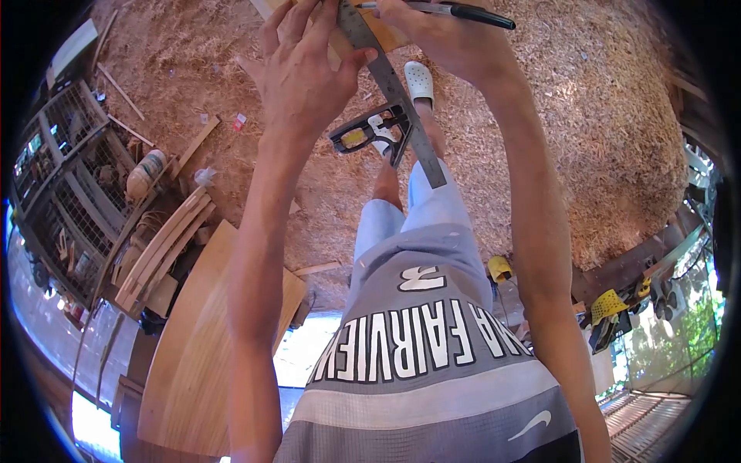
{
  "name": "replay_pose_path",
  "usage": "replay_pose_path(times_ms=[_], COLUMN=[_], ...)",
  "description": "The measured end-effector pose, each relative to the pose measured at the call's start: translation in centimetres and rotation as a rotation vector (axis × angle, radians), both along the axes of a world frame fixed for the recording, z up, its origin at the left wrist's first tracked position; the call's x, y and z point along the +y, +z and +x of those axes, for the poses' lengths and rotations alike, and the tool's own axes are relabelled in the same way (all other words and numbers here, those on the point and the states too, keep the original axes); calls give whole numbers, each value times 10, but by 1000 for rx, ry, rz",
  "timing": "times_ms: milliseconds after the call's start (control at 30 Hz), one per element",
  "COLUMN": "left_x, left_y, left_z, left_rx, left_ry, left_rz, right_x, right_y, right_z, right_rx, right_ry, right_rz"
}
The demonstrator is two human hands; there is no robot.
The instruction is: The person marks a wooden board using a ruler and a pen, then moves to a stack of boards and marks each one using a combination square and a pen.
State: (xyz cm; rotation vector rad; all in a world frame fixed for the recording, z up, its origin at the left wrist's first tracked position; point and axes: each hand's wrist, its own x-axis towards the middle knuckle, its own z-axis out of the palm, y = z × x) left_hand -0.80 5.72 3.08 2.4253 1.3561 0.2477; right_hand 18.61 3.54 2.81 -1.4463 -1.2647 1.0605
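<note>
At the top of the head view, my left hand [309,73] presses a metal combination square [391,89] against a wooden board [390,32], thumb on the ruler and fingers partly cut off by the frame edge. The square's dark head [370,133] sits lower on the ruler, over the view of my legs. Just right of the ruler, my right hand [440,35] is closed round a black and silver pen [471,14], its tip pointing left near the ruler's edge.
Wood shavings [602,116] cover the ground. A large curved wooden panel [193,339] stands at the lower left, beside stacked wood strips [166,247] and a metal rack [65,166]. Yellow objects [608,305] are at the right.
</note>
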Motion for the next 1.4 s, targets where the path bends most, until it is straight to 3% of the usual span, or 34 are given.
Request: replay_pose_path(times_ms=[200, 267, 333, 400, 467, 567, 633, 700, 767, 833, 900, 933, 1000, 1100, 1200, 1267, 1333, 1400], left_x=[2, 2, 3, 2, 8, 11, 10, 14, 16, 14, 15, 18, 18, 30, 25, 15, 12, 10], left_y=[1, -5, -21, -22, -28, -24, -40, -92, -110, -103, -134, -125, -122, -143, -136, -100, -94, -78], left_z=[0, -4, -10, -11, -25, -37, -59, -80, -82, -65, -58, -59, -52, -56, -49, -31, -14, -3], left_rx=[-5, 2, -51, -43, -25, -1, -290, -748, -904, -853, -1086, -1099, -1427, -1342, -1239, -1296, -1006, -921], left_ry=[4, 12, 6, 27, 52, 26, 339, 631, 872, 868, 933, 917, 885, 895, 983, 994, 1035, 967], left_rz=[-15, -19, 63, 66, 72, 142, 162, -133, -655, -787, -964, -949, -1120, -1288, -1277, -1105, -987, -856], right_x=[-46, -79, -103, -116, -119, -115, -128, -145, -153, -151, -148, -137, -123, -106, -94, -92, -86, -75], right_y=[-5, -2, -23, -22, -58, -70, -49, -30, -5, 10, -8, -4, 0, -21, -39, -59, -66, -56], right_z=[14, 17, 8, -26, -72, -84, -81, -57, -22, 6, 32, 29, 33, 15, 1, -4, -16, -30], right_rx=[-201, -182, -42, 416, 244, 402, 463, 508, 522, 485, 373, 371, 290, 396, 494, 390, 346, 506], right_ry=[129, 263, 106, -226, -324, -226, -382, -426, -506, -519, -414, -411, -239, -324, -425, -291, -277, -413], right_rz=[-58, -386, -361, -628, -632, -550, -686, -659, -618, -558, -698, -675, -721, -683, -648, -632, -552, -694])
